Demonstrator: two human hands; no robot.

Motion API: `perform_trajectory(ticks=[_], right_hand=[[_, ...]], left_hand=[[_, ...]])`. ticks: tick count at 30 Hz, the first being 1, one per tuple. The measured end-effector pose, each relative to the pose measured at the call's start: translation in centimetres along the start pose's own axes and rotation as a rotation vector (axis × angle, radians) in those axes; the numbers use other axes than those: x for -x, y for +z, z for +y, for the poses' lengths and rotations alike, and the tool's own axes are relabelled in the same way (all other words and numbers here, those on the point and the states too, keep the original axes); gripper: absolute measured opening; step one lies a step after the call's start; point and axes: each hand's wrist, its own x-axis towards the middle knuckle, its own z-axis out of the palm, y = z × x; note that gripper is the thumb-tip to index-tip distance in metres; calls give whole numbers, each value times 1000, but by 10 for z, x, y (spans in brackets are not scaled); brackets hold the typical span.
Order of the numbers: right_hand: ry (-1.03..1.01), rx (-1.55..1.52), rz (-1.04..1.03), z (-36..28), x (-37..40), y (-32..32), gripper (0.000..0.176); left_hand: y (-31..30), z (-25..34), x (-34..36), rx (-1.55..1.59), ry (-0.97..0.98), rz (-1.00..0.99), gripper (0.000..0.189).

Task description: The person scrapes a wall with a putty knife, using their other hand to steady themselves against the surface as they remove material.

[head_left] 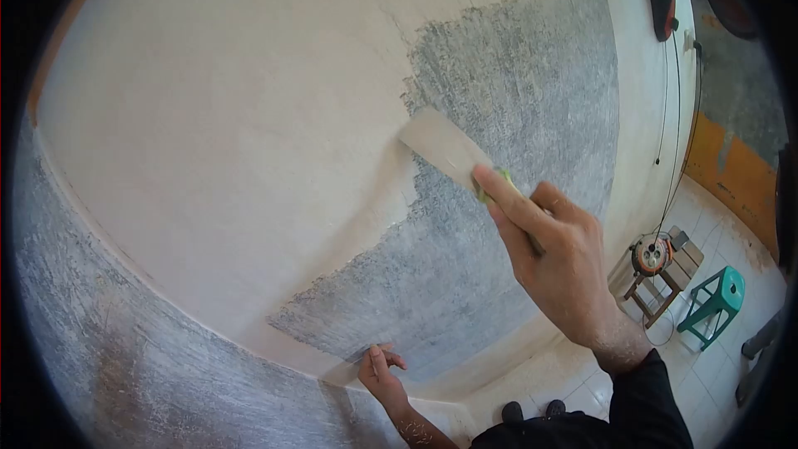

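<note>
My right hand [559, 254] is wrapped round the handle of a wide scraper [445, 145], its fingers closed. The blade's edge meets the wall where the smooth whitish coating [233, 133] borders a rough grey patch [524, 75]. Green shows at the base of the blade. Lower down, my left hand [382, 372] is near the bottom edge of the grey patch, its fingers curled with thumb and forefinger close together. Whether anything small is between those fingers cannot be made out.
At right, a cable reel [651, 254] rests on a wooden stool [683, 262] beside a green stool [721, 301]. Cords [677, 116] hang along the wall. A grey, scratched wall surface [125, 341] curves along the lower left. Two dark shoes stand on the tiled floor [698, 382].
</note>
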Motion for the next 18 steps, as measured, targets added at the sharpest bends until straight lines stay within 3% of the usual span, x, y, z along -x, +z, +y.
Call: perform_trajectory(ticks=[3, 10, 18], right_hand=[[-174, -14, 129, -20, -51, 3, 36], [-49, -8, 67, -4, -10, 5, 36], [-100, -31, 33, 0, -26, -4, 34]], left_hand=[[-1, 2, -4, -11, 22, -39, 45], [0, 3, -2, 3, 32, -27, 44], [1, 4, 0, -19, 27, -33, 46]])
